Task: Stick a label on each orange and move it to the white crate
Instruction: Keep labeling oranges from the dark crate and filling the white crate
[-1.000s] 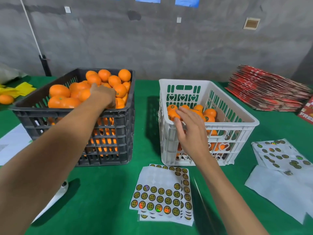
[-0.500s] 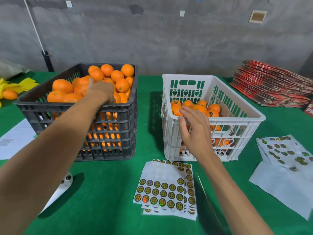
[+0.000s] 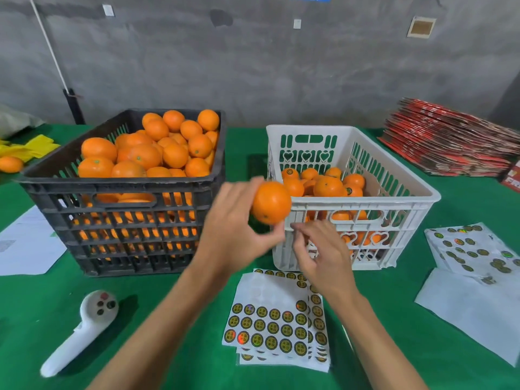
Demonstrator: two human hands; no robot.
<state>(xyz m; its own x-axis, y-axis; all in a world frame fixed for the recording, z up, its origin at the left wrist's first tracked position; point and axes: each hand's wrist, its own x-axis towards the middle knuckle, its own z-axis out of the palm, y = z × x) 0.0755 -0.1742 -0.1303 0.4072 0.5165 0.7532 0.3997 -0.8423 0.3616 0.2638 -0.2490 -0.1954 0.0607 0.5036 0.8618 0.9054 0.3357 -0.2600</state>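
While left hand (image 3: 236,232) grips an orange (image 3: 270,202) before the white crate (image 3: 365,204), right hand (image 3: 320,254) hovers beside it. Its fingers curl, maybe pinching a label; can't tell.

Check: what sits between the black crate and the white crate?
Head view: the left hand holding an orange fills the gap between black crate and white crate, above green cloth.

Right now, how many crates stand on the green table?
2. The black crate stands on the left, heaped with oranges; the white crate stands on the right, partly filled. None seems hidden.
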